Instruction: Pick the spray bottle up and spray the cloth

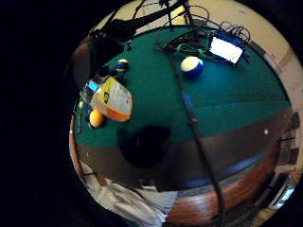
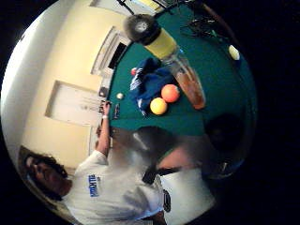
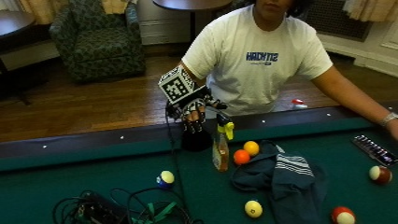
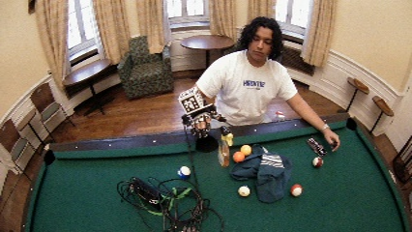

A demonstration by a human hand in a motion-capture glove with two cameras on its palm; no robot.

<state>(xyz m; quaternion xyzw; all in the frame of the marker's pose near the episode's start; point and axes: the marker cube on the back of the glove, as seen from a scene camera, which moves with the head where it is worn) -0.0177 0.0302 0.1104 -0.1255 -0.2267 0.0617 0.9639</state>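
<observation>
One green felt surface (image 3: 74,172) fills most of the outside view, a pool table with a dark rail along its far edge and a person in a white T-shirt standing behind that rail. On the felt to the right lies the cloth (image 3: 280,179), a dark blue crumpled heap with a band of white stripes, spreading from near the middle toward the near edge. Left of the cloth, just beside its far corner, stands the spray bottle (image 3: 221,149), upright, its clear body holding amber liquid and its yellow trigger head on top. An orange ball (image 3: 241,157) sits between bottle and cloth, touching or almost touching the fabric, with a yellow ball (image 3: 251,148) just behind it. The gloved right hand (image 3: 194,112) hangs above the far rail, just left of the bottle's head and apart from it; its grip is relaxed, fingers pointing down and holding nothing. The bare left hand (image 4: 332,141) rests on the felt far to the right. A tangle of black cables (image 3: 112,210) lies at the near left, with a blue-and-white ball (image 3: 165,178) beside it. A pale yellow ball (image 3: 253,208) and a red-and-white ball (image 3: 343,215) lie near the cloth's near edge, and another red-and-white ball (image 3: 380,174) well to its right.
</observation>
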